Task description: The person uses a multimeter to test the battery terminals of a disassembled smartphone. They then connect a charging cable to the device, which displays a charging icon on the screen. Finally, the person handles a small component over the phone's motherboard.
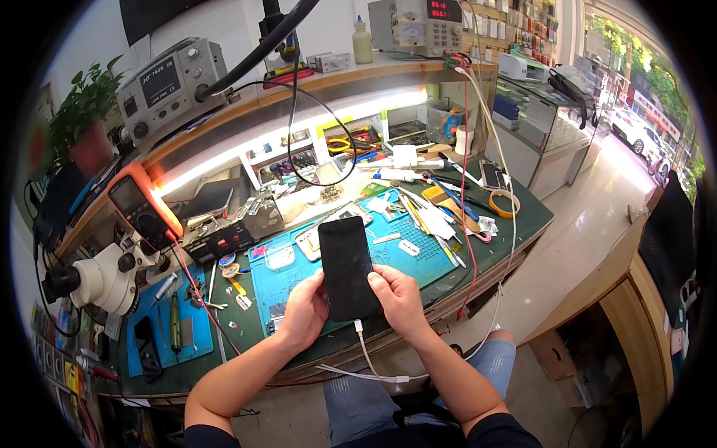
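A black smartphone [348, 272] with a dark screen is held upright between my two hands, above the near edge of a blue work mat [441, 276]. My left hand [305, 310] grips its left side, the thumb along the edge. On the opposite side my right hand [399, 299] closes round the lower edge. A white charging cable [361, 332] is plugged into the phone's bottom end and hangs toward my lap. Behind the phone, partly hidden by it, lies an opened phone housing [308, 240] on the mat.
Tweezers and brushes [429, 220] lie heaped on the mat's right. An orange multimeter [142, 205] and a white microscope [104, 280] stand at the left. A red test lead [469, 224] hangs down the right side. A tape roll [504, 203] sits near the bench's right end.
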Available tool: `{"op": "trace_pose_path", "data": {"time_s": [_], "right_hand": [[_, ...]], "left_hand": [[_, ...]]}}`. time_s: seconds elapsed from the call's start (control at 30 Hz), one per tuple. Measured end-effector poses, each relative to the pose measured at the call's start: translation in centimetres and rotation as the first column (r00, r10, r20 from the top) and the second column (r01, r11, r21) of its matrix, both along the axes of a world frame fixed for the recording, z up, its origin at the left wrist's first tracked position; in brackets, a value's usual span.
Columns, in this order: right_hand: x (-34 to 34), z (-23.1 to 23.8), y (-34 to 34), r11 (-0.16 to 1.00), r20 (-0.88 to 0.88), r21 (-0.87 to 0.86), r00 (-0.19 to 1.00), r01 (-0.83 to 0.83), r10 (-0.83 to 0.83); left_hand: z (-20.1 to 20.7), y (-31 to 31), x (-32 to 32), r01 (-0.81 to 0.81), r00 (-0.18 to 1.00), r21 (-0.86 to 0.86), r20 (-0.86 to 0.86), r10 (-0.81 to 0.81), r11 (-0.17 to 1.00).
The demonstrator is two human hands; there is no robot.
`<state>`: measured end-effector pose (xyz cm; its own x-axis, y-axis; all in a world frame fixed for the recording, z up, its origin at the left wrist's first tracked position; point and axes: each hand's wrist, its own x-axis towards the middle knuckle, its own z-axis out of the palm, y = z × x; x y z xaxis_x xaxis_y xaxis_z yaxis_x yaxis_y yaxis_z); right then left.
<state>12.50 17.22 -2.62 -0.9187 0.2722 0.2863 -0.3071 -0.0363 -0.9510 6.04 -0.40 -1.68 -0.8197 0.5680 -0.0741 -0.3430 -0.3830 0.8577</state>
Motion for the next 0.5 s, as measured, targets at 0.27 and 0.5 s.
{"op": "trace_pose_path", "data": {"time_s": [0.27,0.5], "right_hand": [[0.5,0.1,0.5,0.966,0.003,-0.067,0.968,-0.250,0.251],[0.3,0.2,0.4,0.936,-0.066,-0.076,0.939,-0.343,0.338]], "left_hand": [[0.7,-0.2,0.2,0.089,0.996,-0.013,0.034,-0.088,0.996],[0.1,-0.9,0.2,0.262,0.938,0.344,0.130,-0.322,0.902]]}}
